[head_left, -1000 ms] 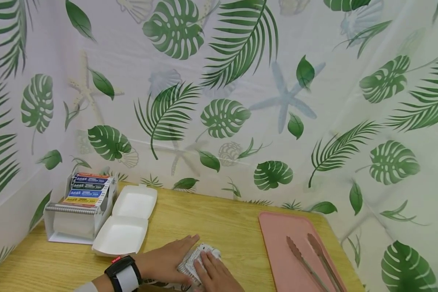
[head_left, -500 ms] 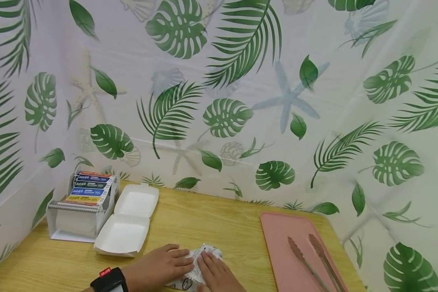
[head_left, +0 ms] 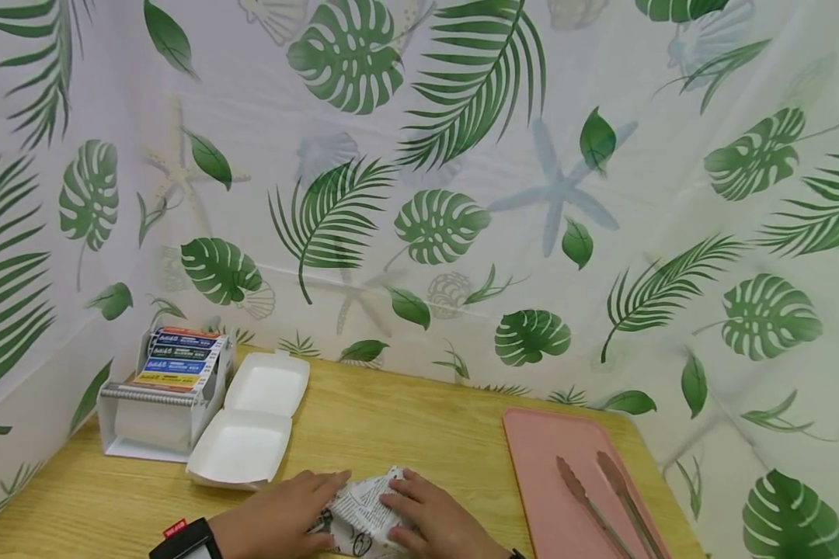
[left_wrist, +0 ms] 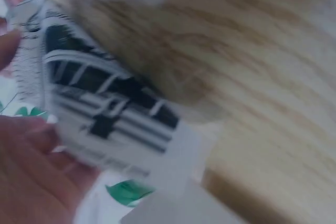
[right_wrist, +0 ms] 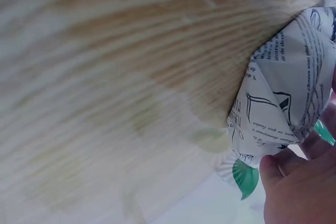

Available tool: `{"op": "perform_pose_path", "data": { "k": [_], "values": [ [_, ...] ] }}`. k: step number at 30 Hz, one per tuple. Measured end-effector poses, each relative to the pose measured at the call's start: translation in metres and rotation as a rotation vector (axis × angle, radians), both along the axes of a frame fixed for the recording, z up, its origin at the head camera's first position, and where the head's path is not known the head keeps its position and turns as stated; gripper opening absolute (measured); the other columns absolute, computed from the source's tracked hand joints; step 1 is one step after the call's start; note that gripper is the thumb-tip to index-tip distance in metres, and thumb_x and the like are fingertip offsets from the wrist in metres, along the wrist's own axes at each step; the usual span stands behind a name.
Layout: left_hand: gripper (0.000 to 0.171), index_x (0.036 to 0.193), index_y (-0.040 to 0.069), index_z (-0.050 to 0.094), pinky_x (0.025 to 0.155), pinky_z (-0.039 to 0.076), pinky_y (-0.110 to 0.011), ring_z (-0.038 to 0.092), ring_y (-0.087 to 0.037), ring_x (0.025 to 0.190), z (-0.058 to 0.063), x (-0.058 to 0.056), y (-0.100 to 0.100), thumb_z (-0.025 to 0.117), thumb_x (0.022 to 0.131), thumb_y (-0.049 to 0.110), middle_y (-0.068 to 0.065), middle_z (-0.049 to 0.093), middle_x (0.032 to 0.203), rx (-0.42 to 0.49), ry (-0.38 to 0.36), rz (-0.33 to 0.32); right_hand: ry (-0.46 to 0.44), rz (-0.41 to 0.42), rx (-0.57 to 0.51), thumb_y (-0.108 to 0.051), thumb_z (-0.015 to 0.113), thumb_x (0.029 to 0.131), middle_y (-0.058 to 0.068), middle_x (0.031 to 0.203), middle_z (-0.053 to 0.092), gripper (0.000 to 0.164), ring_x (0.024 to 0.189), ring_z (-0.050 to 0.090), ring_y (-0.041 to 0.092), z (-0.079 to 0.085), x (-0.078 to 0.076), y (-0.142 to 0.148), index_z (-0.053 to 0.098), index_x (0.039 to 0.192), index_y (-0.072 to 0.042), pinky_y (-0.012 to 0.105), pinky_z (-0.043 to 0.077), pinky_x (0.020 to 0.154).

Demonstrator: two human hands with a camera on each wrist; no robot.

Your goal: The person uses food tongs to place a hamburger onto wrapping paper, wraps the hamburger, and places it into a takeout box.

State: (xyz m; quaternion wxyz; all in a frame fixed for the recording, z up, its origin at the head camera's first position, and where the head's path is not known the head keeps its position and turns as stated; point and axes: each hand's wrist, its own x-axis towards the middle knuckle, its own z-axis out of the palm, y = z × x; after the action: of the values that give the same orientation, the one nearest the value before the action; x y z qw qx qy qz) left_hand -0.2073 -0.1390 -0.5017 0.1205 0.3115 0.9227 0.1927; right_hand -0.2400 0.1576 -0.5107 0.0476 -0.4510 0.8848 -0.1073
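A packet of folded white paper with a newsprint pattern lies on the wooden table at the bottom centre of the head view. My left hand grips its left side, fingers along the far edge and thumb nearer. From the other side my right hand holds it, with bent fingers over the right edge. The left wrist view shows a smooth printed flap of the paper beside the fingers. Creased folds of the paper appear in the right wrist view, above the right thumb. Whatever is inside the paper is hidden.
An open white foam clamshell box stands left of the packet. Beside it is a white dispenser with coloured label strips. On the right, metal tongs lie on a pink tray. Leaf-printed sheeting closes off the back and sides.
My left hand has drawn back from over the packet to its left side. The right hand, earlier flat on top, has shifted to the right edge with its fingers bent. More of the paper shows.
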Motion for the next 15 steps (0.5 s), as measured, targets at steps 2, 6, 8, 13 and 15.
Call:
{"op": "perform_pose_path", "data": {
  "k": [2, 6, 8, 13, 15],
  "values": [
    [0.08, 0.152, 0.007, 0.043, 0.1, 0.049, -0.05, 0.057, -0.028, 0.125, 0.001, 0.004, -0.003, 0.07, 0.092, 0.053, -0.01, 0.06, 0.137, -0.045, -0.002, 0.062, -0.038, -0.045, 0.031, -0.054, 0.043, 0.105, 0.007, 0.156, 0.046, 0.056, 0.146, 0.04, 0.031, 0.008, 0.005, -0.002, 0.053, 0.149, -0.019, 0.047, 0.042, 0.111],
    [0.073, 0.137, -0.004, 0.056, 0.096, 0.05, -0.049, 0.06, -0.031, 0.113, 0.001, 0.009, -0.007, 0.073, 0.09, 0.05, -0.015, 0.064, 0.12, -0.079, -0.009, 0.161, -0.069, -0.06, 0.021, -0.054, 0.041, 0.106, 0.009, 0.159, 0.041, 0.057, 0.149, 0.034, 0.03, 0.005, 0.004, -0.002, 0.051, 0.15, -0.018, 0.047, 0.039, 0.114],
    [0.065, 0.125, -0.004, 0.062, 0.089, 0.051, -0.048, 0.061, -0.027, 0.101, 0.001, 0.01, -0.011, 0.069, 0.093, 0.052, -0.011, 0.063, 0.109, -0.049, -0.052, 0.231, -0.073, -0.049, 0.002, -0.054, 0.039, 0.106, 0.01, 0.159, 0.041, 0.058, 0.149, 0.033, 0.03, 0.003, 0.005, -0.003, 0.051, 0.15, -0.017, 0.046, 0.037, 0.115],
    [0.045, 0.101, 0.003, 0.067, 0.085, 0.048, -0.049, 0.057, -0.023, 0.084, -0.002, 0.016, -0.02, 0.049, 0.106, 0.044, -0.003, 0.058, 0.086, 0.006, -0.077, 0.302, -0.058, -0.013, -0.02, -0.05, 0.039, 0.108, 0.013, 0.159, 0.04, 0.056, 0.15, 0.032, 0.031, -0.004, 0.005, -0.001, 0.048, 0.151, -0.016, 0.045, 0.036, 0.115],
    [0.039, 0.095, 0.003, 0.068, 0.088, 0.048, -0.049, 0.059, -0.024, 0.084, -0.005, 0.019, -0.024, 0.048, 0.108, 0.034, -0.003, 0.058, 0.083, -0.016, -0.01, 0.274, -0.044, -0.005, -0.015, -0.048, 0.04, 0.108, 0.013, 0.159, 0.041, 0.054, 0.149, 0.033, 0.032, -0.004, 0.006, -0.001, 0.048, 0.151, -0.015, 0.045, 0.037, 0.115]
  ]
}}
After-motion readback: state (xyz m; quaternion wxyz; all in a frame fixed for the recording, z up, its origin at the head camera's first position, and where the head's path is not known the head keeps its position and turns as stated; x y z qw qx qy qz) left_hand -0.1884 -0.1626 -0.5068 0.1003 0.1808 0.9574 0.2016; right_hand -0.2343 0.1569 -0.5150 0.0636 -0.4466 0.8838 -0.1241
